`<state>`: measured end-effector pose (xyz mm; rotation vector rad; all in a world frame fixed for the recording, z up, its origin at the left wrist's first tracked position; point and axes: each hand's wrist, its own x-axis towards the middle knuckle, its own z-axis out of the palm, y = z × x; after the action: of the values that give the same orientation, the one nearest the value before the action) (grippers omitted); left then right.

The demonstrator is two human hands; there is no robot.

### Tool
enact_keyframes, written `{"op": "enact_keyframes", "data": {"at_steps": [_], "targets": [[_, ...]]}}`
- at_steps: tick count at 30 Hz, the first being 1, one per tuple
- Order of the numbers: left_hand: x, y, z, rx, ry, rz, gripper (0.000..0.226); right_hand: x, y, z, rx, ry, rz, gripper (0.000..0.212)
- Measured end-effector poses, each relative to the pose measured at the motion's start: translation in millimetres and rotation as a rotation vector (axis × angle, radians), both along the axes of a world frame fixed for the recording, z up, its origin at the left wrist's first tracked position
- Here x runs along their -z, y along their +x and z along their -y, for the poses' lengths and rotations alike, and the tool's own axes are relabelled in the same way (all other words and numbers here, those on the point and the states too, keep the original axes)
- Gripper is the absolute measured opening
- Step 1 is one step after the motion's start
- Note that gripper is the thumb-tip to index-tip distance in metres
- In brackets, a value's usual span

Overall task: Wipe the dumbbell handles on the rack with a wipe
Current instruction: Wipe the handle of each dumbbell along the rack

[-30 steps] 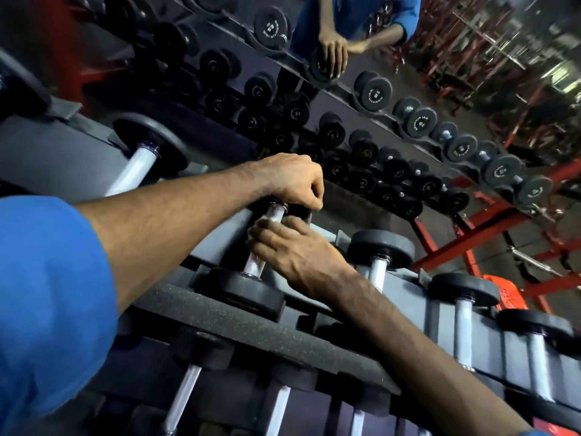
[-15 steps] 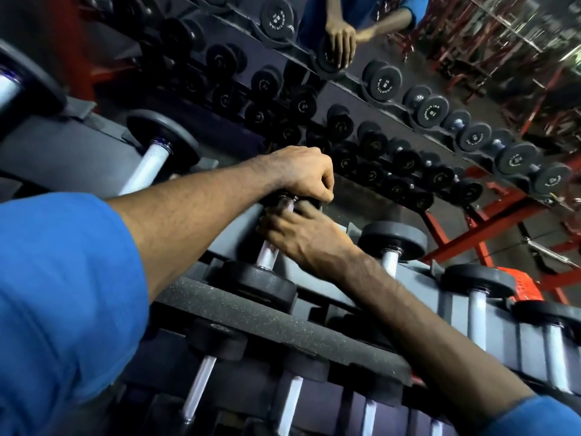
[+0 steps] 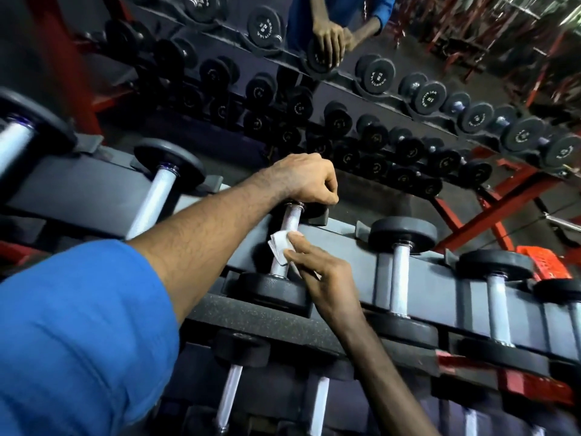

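1. We stood over the grey dumbbell rack [image 3: 339,243] and looked down along its top tier, where several dumbbells lay side by side in their cradles with their silver handles pointing away from us.
2. Our left hand [image 3: 306,180] reached across from a blue sleeve [image 3: 78,335] and curled down over the far head [image 3: 314,210] of one dumbbell, gripping it from above; most of that head was hidden under the fingers.
3. That dumbbell's handle [image 3: 290,220] ran from the covered head down to the near head [image 3: 276,291], which rested at the front edge of the rack.
4. Our right hand [image 3: 317,278] came up from the lower right and pinched a folded white wipe [image 3: 279,248] between thumb and fingers, pressing it against the middle of the handle.
5. The wipe covered only the mid part of the handle, leaving bare knurled metal above it and a short stretch below it.
6. A neighbouring dumbbell [image 3: 163,190] lay to the left on the same tier, and another dumbbell [image 3: 401,272] lay to the right, neither touched by either hand.
7. Lower tiers held more handles [image 3: 229,394] beneath a speckled dark shelf edge [image 3: 251,319].
8. A mirror [image 3: 361,190] behind the rack showed rows of black dumbbells, red frame bars [image 3: 490,215] and the reflection of the two hands [image 3: 330,42] on the same dumbbell.
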<state>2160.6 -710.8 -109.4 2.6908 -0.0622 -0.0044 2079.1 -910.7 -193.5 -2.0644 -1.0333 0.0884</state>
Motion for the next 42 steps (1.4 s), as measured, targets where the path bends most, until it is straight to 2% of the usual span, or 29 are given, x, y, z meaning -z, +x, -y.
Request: {"op": "enact_keyframes", "data": {"at_steps": [2,6,11,16,18,22,25,28,31,33,35,38,40,42], "targets": [[-1.6,-0.8,1.2,-0.006,0.002,-0.007,0.019,1.6,-4.3,-1.3,0.103,0.073,-0.139,0.029],[0.1,0.2,0.5,-0.014,0.002,-0.011,0.02,-2.2,-21.5,0.5,0.237,0.182,-0.461,0.029],[0.7,0.3,2.0,-0.005,0.008,-0.026,0.019,-7.0,-3.6,-28.3,0.443,0.316,-0.759,0.014],[3.6,3.0,0.6,-0.011,0.001,-0.018,0.021,-16.5,-13.0,-9.3,0.339,0.215,-0.946,0.018],[4.7,3.0,1.7,-0.01,0.005,-0.021,0.02,-16.8,-6.0,-12.2,0.336,0.233,-1.038,0.019],[3.4,3.2,2.3,-0.012,0.014,-0.004,0.022,-12.8,26.2,-46.7,0.379,0.384,-1.043,0.012],[3.9,3.5,1.1,-0.005,0.016,0.012,0.023,-9.3,21.2,-44.9,0.379,0.325,-1.041,0.021],[3.9,2.7,2.1,-0.005,0.024,0.003,0.023,-10.0,12.6,-35.8,0.292,0.283,-1.242,0.027],[1.4,1.8,3.3,-0.01,0.025,-0.003,0.023,-14.0,31.3,-51.8,0.354,0.478,-1.485,0.019],[0.6,1.7,2.8,-0.005,0.019,-0.003,0.022,-19.7,36.9,-66.5,0.351,0.495,-1.494,0.014],[0.9,2.2,2.3,-0.005,0.014,-0.002,0.022,-20.2,31.3,-73.5,0.312,0.395,-1.408,0.003],[0.9,1.6,3.2,-0.004,0.023,-0.006,0.022,-23.2,26.6,-81.2,0.367,0.22,-1.168,0.02],[0.8,1.6,3.1,-0.007,0.023,-0.004,0.022,-25.9,32.6,-90.3,0.432,0.207,-1.088,0.018],[-0.3,1.6,3.5,-0.016,0.031,-0.001,0.022,-26.0,38.2,-96.6,0.491,0.268,-1.087,0.008]]}}
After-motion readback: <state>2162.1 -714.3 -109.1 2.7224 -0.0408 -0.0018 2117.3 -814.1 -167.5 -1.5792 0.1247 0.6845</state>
